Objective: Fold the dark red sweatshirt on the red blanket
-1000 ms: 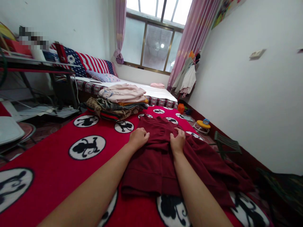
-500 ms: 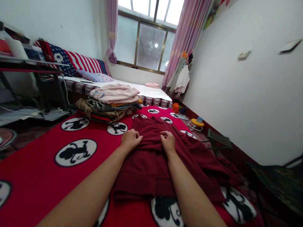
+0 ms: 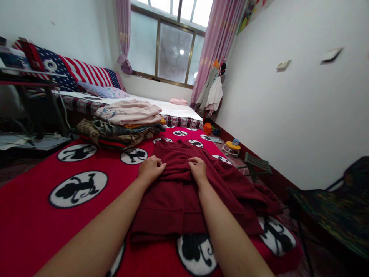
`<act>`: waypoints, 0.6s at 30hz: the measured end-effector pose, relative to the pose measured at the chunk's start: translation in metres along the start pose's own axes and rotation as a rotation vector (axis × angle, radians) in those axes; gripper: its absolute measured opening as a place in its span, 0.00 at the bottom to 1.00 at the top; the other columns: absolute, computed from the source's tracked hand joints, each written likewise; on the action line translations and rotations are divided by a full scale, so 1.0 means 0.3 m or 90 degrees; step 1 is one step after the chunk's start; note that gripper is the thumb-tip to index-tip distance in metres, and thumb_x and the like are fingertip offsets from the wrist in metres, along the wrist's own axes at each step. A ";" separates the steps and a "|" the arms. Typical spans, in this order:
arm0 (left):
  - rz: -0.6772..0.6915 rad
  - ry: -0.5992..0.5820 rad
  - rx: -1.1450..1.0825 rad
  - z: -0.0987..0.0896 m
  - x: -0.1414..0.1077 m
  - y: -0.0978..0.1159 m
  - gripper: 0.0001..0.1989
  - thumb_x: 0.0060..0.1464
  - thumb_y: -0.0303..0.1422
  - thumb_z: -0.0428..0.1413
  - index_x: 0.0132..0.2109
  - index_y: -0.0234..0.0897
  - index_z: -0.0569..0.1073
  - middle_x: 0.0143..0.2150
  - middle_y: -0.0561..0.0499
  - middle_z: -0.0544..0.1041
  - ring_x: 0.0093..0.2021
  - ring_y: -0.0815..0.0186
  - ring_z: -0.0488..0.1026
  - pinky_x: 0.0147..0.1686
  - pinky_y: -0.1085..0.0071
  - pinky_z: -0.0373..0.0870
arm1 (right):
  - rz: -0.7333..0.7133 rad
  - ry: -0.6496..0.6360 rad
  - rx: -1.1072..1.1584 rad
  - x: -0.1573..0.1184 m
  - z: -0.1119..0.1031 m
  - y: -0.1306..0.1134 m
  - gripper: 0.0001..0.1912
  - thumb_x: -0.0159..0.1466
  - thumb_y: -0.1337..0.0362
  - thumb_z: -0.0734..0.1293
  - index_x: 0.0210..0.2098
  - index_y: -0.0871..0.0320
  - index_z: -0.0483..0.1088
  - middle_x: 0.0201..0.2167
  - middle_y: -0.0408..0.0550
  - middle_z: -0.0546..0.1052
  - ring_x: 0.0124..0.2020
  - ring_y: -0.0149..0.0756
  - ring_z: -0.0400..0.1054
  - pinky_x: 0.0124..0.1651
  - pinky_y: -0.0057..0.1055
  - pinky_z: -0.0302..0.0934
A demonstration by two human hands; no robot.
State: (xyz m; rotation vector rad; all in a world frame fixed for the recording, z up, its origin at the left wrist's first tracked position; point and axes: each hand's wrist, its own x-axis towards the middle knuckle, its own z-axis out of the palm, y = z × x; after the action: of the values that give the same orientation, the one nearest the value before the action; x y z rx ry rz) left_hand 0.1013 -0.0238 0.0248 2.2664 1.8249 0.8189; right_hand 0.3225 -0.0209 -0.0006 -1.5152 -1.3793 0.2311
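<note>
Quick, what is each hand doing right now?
Left hand: fingers curled shut, gripping the dark red garment at a fold.
Right hand: fingers curled shut on the same garment, beside the left.

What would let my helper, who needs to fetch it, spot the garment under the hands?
On the red blanket with black monkey circles, it lies before the pile of folded clothes. The dark maroon garment is spread flat, gripped by the left hand and right hand.
</note>
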 end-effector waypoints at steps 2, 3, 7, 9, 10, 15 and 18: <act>-0.001 0.003 -0.002 0.001 -0.001 0.000 0.16 0.54 0.44 0.53 0.29 0.39 0.78 0.36 0.48 0.77 0.37 0.61 0.73 0.29 0.70 0.58 | 0.001 0.000 0.006 -0.001 0.001 -0.002 0.07 0.54 0.70 0.65 0.29 0.57 0.76 0.32 0.46 0.79 0.33 0.35 0.73 0.45 0.32 0.66; -0.002 0.003 -0.002 0.002 -0.001 -0.001 0.16 0.54 0.44 0.53 0.29 0.39 0.78 0.36 0.48 0.77 0.37 0.61 0.73 0.29 0.70 0.58 | 0.001 0.001 0.008 -0.002 0.001 -0.004 0.07 0.54 0.70 0.65 0.29 0.57 0.76 0.32 0.46 0.79 0.33 0.35 0.73 0.45 0.32 0.66; 0.004 0.005 0.001 0.006 0.000 -0.006 0.16 0.54 0.44 0.53 0.29 0.39 0.78 0.36 0.48 0.77 0.37 0.61 0.73 0.29 0.70 0.58 | 0.004 0.007 0.019 -0.006 -0.006 -0.008 0.07 0.53 0.71 0.65 0.27 0.57 0.75 0.30 0.45 0.78 0.31 0.35 0.72 0.44 0.33 0.67; 0.006 0.012 -0.001 0.010 0.001 -0.008 0.16 0.55 0.44 0.53 0.29 0.39 0.78 0.36 0.48 0.77 0.37 0.61 0.73 0.30 0.70 0.59 | 0.001 0.015 0.025 -0.006 -0.014 -0.017 0.07 0.53 0.72 0.64 0.26 0.58 0.75 0.30 0.47 0.77 0.30 0.35 0.71 0.42 0.33 0.67; 0.004 0.016 -0.003 0.011 0.002 -0.008 0.15 0.55 0.43 0.53 0.29 0.39 0.77 0.36 0.48 0.77 0.37 0.61 0.73 0.30 0.70 0.59 | -0.002 0.025 0.028 -0.006 -0.018 -0.028 0.07 0.53 0.72 0.64 0.27 0.59 0.75 0.30 0.48 0.77 0.31 0.36 0.71 0.42 0.34 0.67; 0.017 0.017 0.015 0.017 0.000 0.000 0.14 0.55 0.42 0.54 0.29 0.38 0.77 0.36 0.47 0.76 0.38 0.61 0.73 0.33 0.70 0.62 | -0.095 0.067 0.133 -0.072 -0.036 -0.225 0.10 0.57 0.70 0.62 0.35 0.58 0.74 0.38 0.49 0.75 0.39 0.36 0.69 0.46 0.33 0.64; 0.020 0.010 -0.031 0.017 -0.001 0.002 0.12 0.54 0.40 0.55 0.30 0.37 0.76 0.36 0.46 0.75 0.40 0.60 0.72 0.35 0.69 0.64 | -0.178 -0.175 0.381 -0.209 -0.064 -0.421 0.07 0.59 0.67 0.65 0.35 0.55 0.75 0.37 0.45 0.76 0.38 0.35 0.70 0.42 0.31 0.65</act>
State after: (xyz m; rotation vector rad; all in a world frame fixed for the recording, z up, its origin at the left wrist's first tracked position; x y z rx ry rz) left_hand 0.1041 -0.0231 0.0207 2.2712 1.7604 0.8781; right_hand 0.2369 -0.1064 0.0745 -0.8070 -1.5396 0.6321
